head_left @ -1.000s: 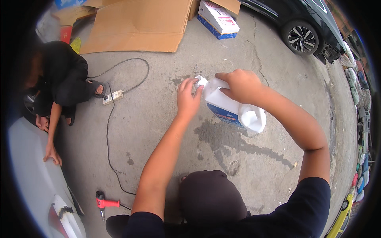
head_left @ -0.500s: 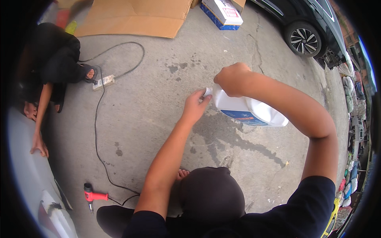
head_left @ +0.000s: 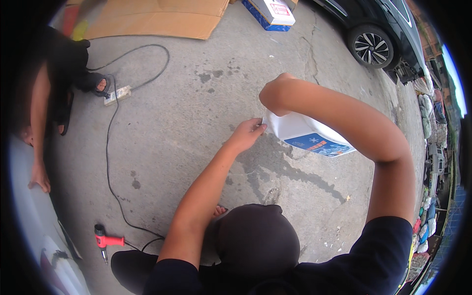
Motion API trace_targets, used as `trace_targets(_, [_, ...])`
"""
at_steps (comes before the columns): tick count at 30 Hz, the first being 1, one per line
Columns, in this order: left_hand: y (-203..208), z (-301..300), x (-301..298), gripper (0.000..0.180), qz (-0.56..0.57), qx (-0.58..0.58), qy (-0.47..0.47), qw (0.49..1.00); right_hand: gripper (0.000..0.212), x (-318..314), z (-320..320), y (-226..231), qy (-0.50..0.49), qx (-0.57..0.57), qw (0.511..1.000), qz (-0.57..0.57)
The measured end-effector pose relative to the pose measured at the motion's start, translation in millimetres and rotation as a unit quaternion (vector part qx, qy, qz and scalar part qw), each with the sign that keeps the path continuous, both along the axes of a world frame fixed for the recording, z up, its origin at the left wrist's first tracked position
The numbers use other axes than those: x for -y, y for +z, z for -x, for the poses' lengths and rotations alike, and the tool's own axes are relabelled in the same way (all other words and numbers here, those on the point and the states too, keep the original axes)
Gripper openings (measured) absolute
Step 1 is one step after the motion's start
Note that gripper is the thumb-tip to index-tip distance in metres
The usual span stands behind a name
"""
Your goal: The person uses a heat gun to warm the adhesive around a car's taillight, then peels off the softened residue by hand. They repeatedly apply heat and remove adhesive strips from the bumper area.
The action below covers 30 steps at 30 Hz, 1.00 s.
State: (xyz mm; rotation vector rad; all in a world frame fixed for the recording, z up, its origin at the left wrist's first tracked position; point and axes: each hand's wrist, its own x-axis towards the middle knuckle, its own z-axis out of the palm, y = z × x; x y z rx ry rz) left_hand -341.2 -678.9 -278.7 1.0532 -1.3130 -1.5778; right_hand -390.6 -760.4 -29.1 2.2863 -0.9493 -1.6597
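Observation:
A white plastic jug [head_left: 291,127] with a blue label hangs tilted over the concrete, its mouth end toward my left hand. My right hand [head_left: 278,94] is closed around its top, where the handle would be; the hand and forearm cover much of the jug. At the mouth end, the fingers of my left hand [head_left: 247,134] pinch a small white piece [head_left: 264,121], perhaps a cap or cup, mostly hidden by the fingers. A dark wet streak [head_left: 300,172] marks the ground below the jug.
A red heat gun [head_left: 109,240] lies at lower left, its cord beside a power strip [head_left: 117,96]. Another person's hand [head_left: 40,177] rests on a pale car panel [head_left: 29,209]. Cardboard [head_left: 152,19] and a white-and-blue box [head_left: 269,14] lie far off; a dark car [head_left: 410,42] stands far right.
The jug has tipped and turned, so more of its blue label shows. My left hand has moved slightly right in the view, staying at the mouth end. The other person's arm has shifted.

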Motion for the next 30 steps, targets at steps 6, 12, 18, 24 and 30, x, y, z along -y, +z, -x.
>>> trace_targets(6, [-8,14,-11,0.033,-0.046,-0.043,0.006,0.998,0.029,4,-9,-12,0.015,-0.026,0.999,-0.021])
trace_targets(12, [22,-16,-12,0.034,-0.019,0.011,0.070,0.997,0.040,0,-1,8,0.006,0.061,0.998,0.004])
trace_targets(18, [125,-98,26,0.025,0.260,0.182,0.181,0.931,0.055,-20,94,38,-0.076,0.512,0.852,0.073])
trace_targets(24, [195,-158,2,0.014,0.368,0.157,0.285,0.871,0.050,-25,108,-33,-0.121,0.688,0.696,0.167])
trace_targets(30, [156,-272,-171,0.026,0.177,0.304,0.182,0.918,0.048,-4,107,-80,-0.157,0.600,0.774,0.129])
